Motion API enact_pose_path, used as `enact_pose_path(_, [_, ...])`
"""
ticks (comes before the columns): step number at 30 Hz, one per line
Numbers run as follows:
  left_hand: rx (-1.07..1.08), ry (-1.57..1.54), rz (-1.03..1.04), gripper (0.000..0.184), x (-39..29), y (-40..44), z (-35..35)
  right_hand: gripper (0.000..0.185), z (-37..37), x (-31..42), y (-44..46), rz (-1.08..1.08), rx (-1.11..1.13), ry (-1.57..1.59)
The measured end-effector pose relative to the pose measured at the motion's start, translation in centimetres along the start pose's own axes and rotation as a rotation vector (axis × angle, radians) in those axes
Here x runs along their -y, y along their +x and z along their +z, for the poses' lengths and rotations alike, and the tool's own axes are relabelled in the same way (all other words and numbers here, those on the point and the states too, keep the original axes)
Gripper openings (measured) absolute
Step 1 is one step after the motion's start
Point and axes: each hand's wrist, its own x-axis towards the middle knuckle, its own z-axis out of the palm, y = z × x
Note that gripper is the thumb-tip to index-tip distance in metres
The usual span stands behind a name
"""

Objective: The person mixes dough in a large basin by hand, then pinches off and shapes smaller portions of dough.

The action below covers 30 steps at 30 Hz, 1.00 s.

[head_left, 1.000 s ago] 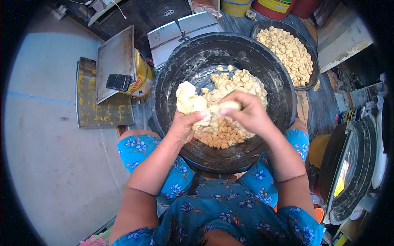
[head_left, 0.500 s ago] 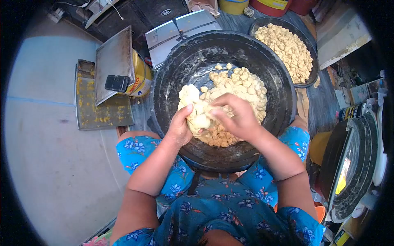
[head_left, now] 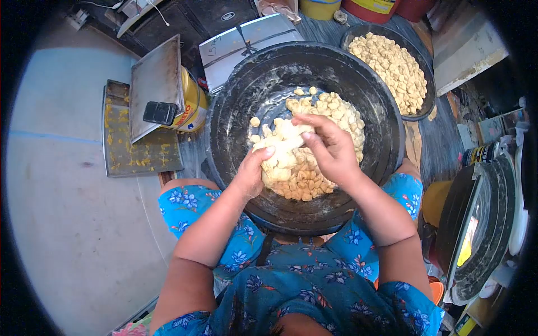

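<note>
A large black basin (head_left: 302, 221) sits between my knees, its inside dusted with white. Many small pale dough pieces (head_left: 339, 115) lie in it, with browner pieces (head_left: 305, 185) at the near side. My left hand (head_left: 250, 171) is wrapped round a soft, lumpy mass of pale dough (head_left: 280, 148) above the basin. At the right side of that dough, my right hand (head_left: 330, 144) grips its upper edge between thumb and fingers. The fingertips of my left hand are partly hidden under the dough.
A smaller black basin (head_left: 429, 89) full of similar pieces stands at the back right. To the left are a yellow bucket (head_left: 193, 106), a leaning tray (head_left: 157, 84) with a phone (head_left: 159, 113), and a stained tray (head_left: 126, 159). A strapped white box (head_left: 224, 53) stands behind.
My right hand has moved from pulling at the dough's side to its upper edge, and its fingers have spread. The dough has tilted right, uncovering loose pieces at the basin's left.
</note>
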Motion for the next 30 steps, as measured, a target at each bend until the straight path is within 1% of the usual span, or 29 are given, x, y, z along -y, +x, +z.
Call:
enact_pose_path(1, [0.044, 0.002, -0.016, 0.056, -0.3, 0.1, 0.0, 0.029, 0.0, -0.1, 0.0, 0.019, -0.025, 0.087])
enact_pose_path(2, [0.079, -0.018, 0.058, 0.059, -0.3, 0.0, 0.4, 0.028, 0.0, -0.1, 0.0, 0.037, -0.051, 0.173])
enact_pose_path(4, [0.146, -0.056, 0.203, 0.065, -0.4, -0.2, 2.2, 0.026, -0.1, 0.4, 0.1, 0.137, 0.036, 0.172])
enact_pose_path(6, [0.152, 0.08, 0.188, 0.067, 0.1, -0.5, 1.6, 0.024, -0.2, 1.2, 0.3, 0.24, 0.123, 0.173])
enact_pose_path(7, [0.155, 0.15, 0.179, 0.069, 0.2, -0.6, 1.3, 0.023, -0.3, 1.5, 0.2, 0.175, 0.104, 0.137])
enact_pose_path(10, [0.08, 0.052, 0.153, 0.063, 0.0, -0.6, 0.6, 0.021, -0.8, 0.9, 0.6, 0.022, -0.116, 0.196])
enact_pose_path(11, [0.111, 0.065, 0.15, 0.054, -0.3, -0.6, 0.3, 0.021, -1.1, 1.1, 0.9, 0.024, -0.182, 0.248])
enact_pose_path(14, [0.179, -0.01, 0.123, 0.051, -0.5, -0.6, 0.1, 0.019, -1.8, 1.6, 0.9, 0.023, -0.347, 0.338])
enact_pose_path(15, [0.151, -0.014, 0.118, 0.05, -0.5, -0.6, 0.2, 0.02, -2.3, 1.3, 1.0, -0.039, -0.311, 0.116])
enact_pose_path(17, [0.095, -0.021, 0.107, 0.048, -0.5, -0.7, 0.6, 0.022, -2.7, 0.6, 0.8, -0.062, -0.156, -0.11])
enact_pose_path(18, [0.109, -0.005, 0.103, 0.047, -0.5, -0.6, 0.5, 0.023, -2.8, 0.5, 0.8, -0.073, -0.078, -0.222])
enact_pose_path(19, [0.123, 0.012, 0.099, 0.046, -0.4, -0.5, 0.4, 0.031, -2.2, 0.5, 1.1, -0.199, -0.013, -0.296])
enact_pose_path(21, [0.12, 0.035, 0.101, 0.045, -0.2, -0.5, 0.5, 0.034, -0.5, 0.0, 0.6, -0.146, 0.094, -0.227])
enact_pose_path(22, [0.104, 0.042, 0.108, 0.046, -0.1, -0.6, 0.6, 0.037, -0.5, 0.1, 0.5, -0.067, 0.169, -0.177])
enact_pose_path(23, [0.087, 0.05, 0.116, 0.046, -0.1, -0.7, 0.7, 0.039, -0.4, 0.1, 0.5, 0.015, 0.24, -0.133])
enact_pose_path(25, [0.136, -0.019, 0.141, 0.043, -0.3, -0.7, -0.1, 0.044, -1.8, 1.0, 1.0, 0.285, 0.423, -0.012])
enact_pose_path(26, [0.16, -0.055, 0.153, 0.041, -0.4, -0.8, -0.4, 0.047, -2.4, 1.0, 1.2, 0.335, 0.444, -0.075])
enact_pose_path(28, [0.137, -0.084, 0.176, 0.041, -1.4, -1.2, 0.2, 0.052, -3.2, 0.9, 1.6, 0.431, 0.485, -0.204])
enact_pose_path(29, [0.125, -0.098, 0.188, 0.041, -1.7, -1.3, 0.4, 0.052, -3.3, 0.4, 1.4, 0.192, 0.42, -0.256])
enact_pose_path(30, [0.134, -0.089, 0.161, 0.042, -1.7, -1.2, 0.2, 0.05, -2.9, 0.4, 1.1, 0.132, 0.369, -0.165])
